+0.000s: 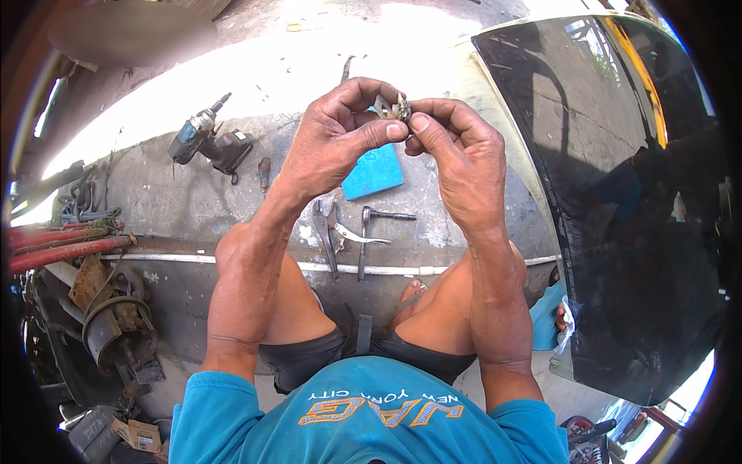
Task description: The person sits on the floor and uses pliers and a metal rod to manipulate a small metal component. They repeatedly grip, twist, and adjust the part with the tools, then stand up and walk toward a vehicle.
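Note:
Raised in front of me, a small greyish, toothed-looking metal part (403, 110) is pinched where my two hands meet. My left hand (332, 139) grips it between thumb and fingers, with a pale tab-like piece showing by the index finger. The thumb and forefinger of my right hand (466, 158) press on its other side. Fingers hide much of the part, so its exact kind is unclear. Below the hands, a bright blue flat block (373, 175) lies on the concrete. Nearer my knees rest locking pliers (328, 236) and a ratchet wrench (365, 241).
A cordless power driver (209, 139) lies at left, near a small brown-handled tool (264, 172). A white pipe (309, 267) crosses before my legs. Red bars (66, 247) and a rusty drum-shaped machine part (116, 329) stand left. A large dark glossy panel (618, 224) fills the right.

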### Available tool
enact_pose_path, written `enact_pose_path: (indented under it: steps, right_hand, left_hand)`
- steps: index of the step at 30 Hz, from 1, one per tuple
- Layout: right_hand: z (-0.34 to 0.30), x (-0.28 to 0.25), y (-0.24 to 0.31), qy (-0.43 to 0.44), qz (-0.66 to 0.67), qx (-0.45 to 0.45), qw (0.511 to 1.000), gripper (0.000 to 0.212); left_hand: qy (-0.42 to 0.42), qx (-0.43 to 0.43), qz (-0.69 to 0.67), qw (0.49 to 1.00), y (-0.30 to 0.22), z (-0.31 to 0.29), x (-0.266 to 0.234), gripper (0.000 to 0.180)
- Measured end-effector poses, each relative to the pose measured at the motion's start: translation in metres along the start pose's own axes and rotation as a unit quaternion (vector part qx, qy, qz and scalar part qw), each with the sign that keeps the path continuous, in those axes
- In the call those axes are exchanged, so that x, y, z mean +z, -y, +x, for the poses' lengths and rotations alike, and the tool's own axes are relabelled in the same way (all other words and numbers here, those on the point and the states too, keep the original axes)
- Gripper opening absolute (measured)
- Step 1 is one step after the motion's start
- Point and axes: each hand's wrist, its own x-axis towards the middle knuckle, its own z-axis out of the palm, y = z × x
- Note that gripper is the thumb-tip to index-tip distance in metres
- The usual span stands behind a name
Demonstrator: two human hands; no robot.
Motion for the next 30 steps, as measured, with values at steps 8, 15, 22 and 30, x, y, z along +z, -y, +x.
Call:
enact_pose_path:
  steps: [8, 15, 22, 30]
  right_hand:
    - [-0.0015, -0.0019, 0.0030, -0.003, -0.016, 0.010, 1.000, 0.021]
    - [0.0000, -0.0029, 0.0018, -0.009, -0.016, 0.010, 1.000, 0.021]
    - [0.0000, -0.0068, -0.0013, 0.005, 0.033, 0.017, 0.999, 0.020]
    - [-0.0003, -0.0051, -0.0011, 0.015, 0.058, 0.043, 0.997, 0.022]
  left_hand:
    - [-0.018, -0.018, 0.006, 1.000, 0.0002, 0.0002, 0.0029, 0.035]
    - [-0.010, -0.009, 0.006, 1.000, -0.0016, 0.0016, 0.0037, 0.034]
    - [-0.010, 0.000, 0.029, 1.000, -0.0026, 0.0018, 0.0056, 0.030]
    - [-0.005, 0.004, 0.053, 0.999, -0.0005, -0.0006, 0.0027, 0.029]
